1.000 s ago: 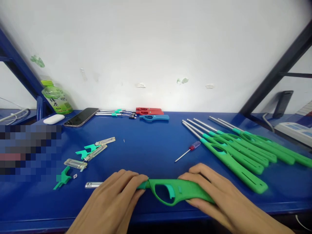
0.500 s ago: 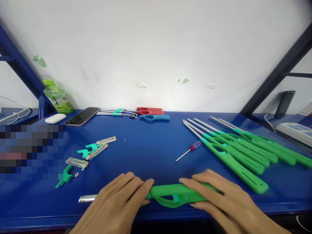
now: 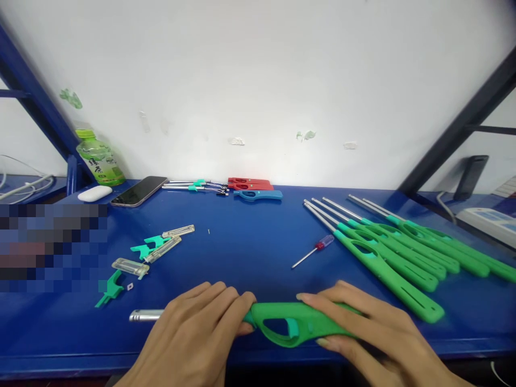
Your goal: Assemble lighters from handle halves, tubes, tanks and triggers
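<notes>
A green long-nosed lighter (image 3: 306,322) lies level between my hands at the front edge of the blue table. Wrapped over its metal tube and teal collar is my left hand (image 3: 197,333), with the silver tip sticking out to the left. My right hand (image 3: 374,328) grips the handle's right end, fingers above and thumb below. The teal trigger shows inside the lighter's finger loop. My palms hide the rest of the tube and the handle's end.
Several finished-looking green lighters (image 3: 387,269) lie at right beside a small screwdriver (image 3: 314,251). At left are teal triggers (image 3: 110,290) and clear fuel tanks (image 3: 131,267). Behind are metal tubes (image 3: 193,187), red shells (image 3: 252,184), a blue shell (image 3: 260,195), a phone (image 3: 139,191) and a bottle (image 3: 99,158).
The lighter has rolled slightly in my hands, so its finger loop and trigger show more fully. Both hands keep their hold. The view has shifted a little.
</notes>
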Demonstrator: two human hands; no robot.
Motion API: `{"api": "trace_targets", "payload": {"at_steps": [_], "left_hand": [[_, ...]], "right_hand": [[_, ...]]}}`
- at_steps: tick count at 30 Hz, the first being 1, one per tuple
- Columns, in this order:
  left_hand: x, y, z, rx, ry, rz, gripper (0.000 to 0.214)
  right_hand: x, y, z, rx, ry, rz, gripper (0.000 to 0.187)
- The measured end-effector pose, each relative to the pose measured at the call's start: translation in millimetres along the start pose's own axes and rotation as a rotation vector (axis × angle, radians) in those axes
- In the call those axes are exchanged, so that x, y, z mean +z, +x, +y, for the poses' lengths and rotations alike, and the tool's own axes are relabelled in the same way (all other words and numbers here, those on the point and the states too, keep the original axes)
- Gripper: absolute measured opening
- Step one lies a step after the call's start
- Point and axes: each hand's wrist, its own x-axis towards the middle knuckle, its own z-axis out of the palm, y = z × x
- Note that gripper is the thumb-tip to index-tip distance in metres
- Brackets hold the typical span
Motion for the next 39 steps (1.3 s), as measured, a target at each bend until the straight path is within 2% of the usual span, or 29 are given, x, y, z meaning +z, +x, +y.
{"api": "trace_targets", "payload": {"at_steps": [7, 12, 15, 17, 20, 24, 27, 30, 33, 36, 39], "left_hand": [[2.0, 8.6, 0.9, 0.01, 0.004, 0.01, 0.044], [6.7, 7.8, -10.9, 0.019, -0.02, -0.069, 0.054], [8.8, 8.3, -14.6, 0.001, -0.07, -0.065, 0.043], [10.5, 8.4, -15.0, -0.006, -0.097, -0.044, 0.037], [13.4, 7.0, -14.6, -0.01, -0.104, -0.035, 0.037], [13.8, 5.4, -13.7, -0.043, -0.065, -0.033, 0.047], [12.0, 5.7, -13.1, -0.127, -0.085, 0.058, 0.054], [12.7, 5.0, -13.7, -0.176, -0.142, 0.119, 0.049], [16.3, 2.3, -16.3, -0.181, -0.173, 0.086, 0.04], [19.8, -1.0, -20.0, -0.182, -0.18, 0.046, 0.038], [22.1, -2.2, -22.2, -0.176, -0.18, 0.037, 0.037]], "right_hand": [[1.0, 13.7, -9.2, 0.091, 0.093, -0.051, 0.055], [0.5, 21.2, -9.2, 0.277, 0.173, -0.052, 0.046], [2.8, 20.0, -5.0, 0.417, 0.254, -0.028, 0.041], [5.3, 18.6, -3.0, 0.458, 0.25, -0.006, 0.034], [9.7, 17.1, -1.7, 0.41, 0.169, 0.089, 0.027], [12.2, 16.5, 0.2, 0.325, 0.085, 0.184, 0.024], [11.1, 16.5, 0.5, 0.251, 0.042, 0.255, 0.026], [9.6, 20.1, -3.6, 0.16, -0.023, 0.36, 0.033], [10.0, 32.0, -12.2, 0.064, -0.107, 0.445, 0.039], [15.0, 50.7, -21.1, -0.046, -0.15, 0.388, 0.038], [24.6, 66.8, -27.0, -0.056, -0.165, 0.262, 0.033]]}}
